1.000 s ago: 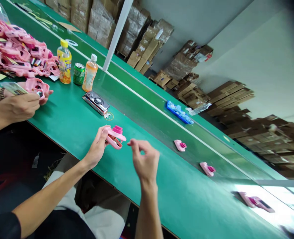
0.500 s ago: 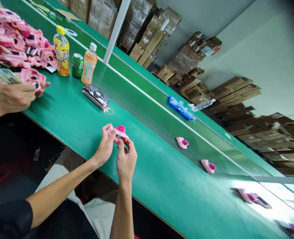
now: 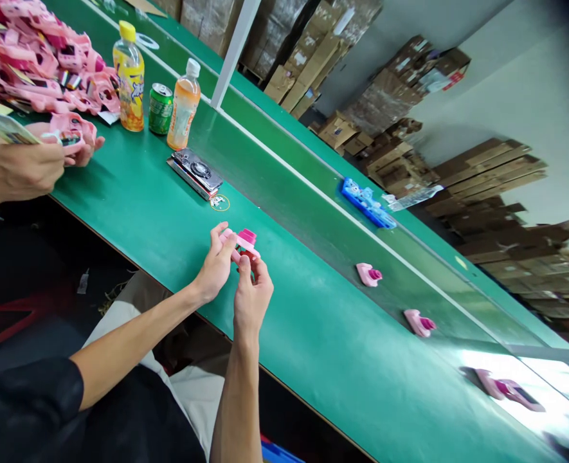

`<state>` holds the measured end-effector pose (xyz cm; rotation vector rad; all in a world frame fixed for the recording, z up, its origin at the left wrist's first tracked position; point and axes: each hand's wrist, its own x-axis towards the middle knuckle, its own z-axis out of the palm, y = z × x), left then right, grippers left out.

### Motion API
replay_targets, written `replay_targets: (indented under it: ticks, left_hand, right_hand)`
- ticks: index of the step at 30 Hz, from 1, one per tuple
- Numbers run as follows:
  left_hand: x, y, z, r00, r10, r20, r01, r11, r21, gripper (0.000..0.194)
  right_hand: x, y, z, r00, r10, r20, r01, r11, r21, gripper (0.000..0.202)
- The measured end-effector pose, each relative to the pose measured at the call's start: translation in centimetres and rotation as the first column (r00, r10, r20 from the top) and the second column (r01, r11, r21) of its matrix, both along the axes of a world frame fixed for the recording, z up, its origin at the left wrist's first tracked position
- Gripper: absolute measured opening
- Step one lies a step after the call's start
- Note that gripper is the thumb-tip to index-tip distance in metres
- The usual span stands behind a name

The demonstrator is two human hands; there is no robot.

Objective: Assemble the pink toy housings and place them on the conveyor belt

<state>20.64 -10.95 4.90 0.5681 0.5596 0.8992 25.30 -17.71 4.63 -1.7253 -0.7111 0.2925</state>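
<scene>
A pink toy camera with a raised magenta lens is held up above the green table. My left hand is closed on its left end, thumb pressed on the side facing me. On its right end, the fingers and thumb of my right hand pinch the lower edge. A small gap and something red show between my hands under the pink shell; the detail is too small to make out. Beyond them lie a silver-and-black camera-shaped item and a rubber band with small white bits.
At left, another person's hands hold a pink shell beside a heap of pink shells. A yellow-capped bottle, green can and orange drink bottle stand behind. Pink toy cameras and a blue tray lie rightward.
The view has shifted, so most things sit farther right. The toy camera has tilted slightly between my hands, and a gap with red beneath its shell now shows. Both hands keep their hold.
</scene>
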Motion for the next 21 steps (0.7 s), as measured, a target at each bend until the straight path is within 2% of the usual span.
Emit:
replay_targets:
  ticks: [7, 9, 12, 14, 17, 21]
  left_hand:
    - [0.0, 0.3, -0.4, 0.988, -0.060, 0.145, 0.070, 0.995, -0.065, 0.013]
    - [-0.1, 0.3, -0.7, 0.983, -0.073, 0.168, 0.089, 0.992, -0.088, 0.013]
    - [-0.3, 0.2, -1.1, 0.979, -0.102, 0.175, 0.119, 0.988, -0.093, 0.016]
    - [-0.3, 0.2, -1.3, 0.979, -0.118, 0.166, 0.133, 0.988, -0.081, 0.019]
    - [-0.3, 0.2, -1.8, 0.981, -0.137, 0.135, 0.145, 0.988, -0.052, 0.022]
    - [-1.5, -0.3, -3.0, 0.977, -0.202, 0.061, 0.201, 0.979, 0.024, 0.027]
  right_hand:
    - [-0.3, -0.3, -1.7, 0.939, -0.135, 0.316, 0.123, 0.991, 0.058, 0.041]
    - [-0.5, -0.5, -2.2, 0.925, -0.208, 0.317, 0.175, 0.976, 0.129, 0.038]
    - [-0.6, -0.7, -2.5, 0.932, -0.303, 0.200, 0.260, 0.941, 0.217, 0.044]
    - [-0.4, -0.8, -2.2, 0.952, -0.258, 0.164, 0.232, 0.959, 0.165, 0.046]
    - [-0.2, -1.1, -1.5, 0.996, -0.075, 0.053, 0.073, 0.997, 0.030, 0.042]
    - [0.1, -2.4, -0.8, 0.990, 0.084, -0.116, -0.084, 0.996, 0.002, 0.038]
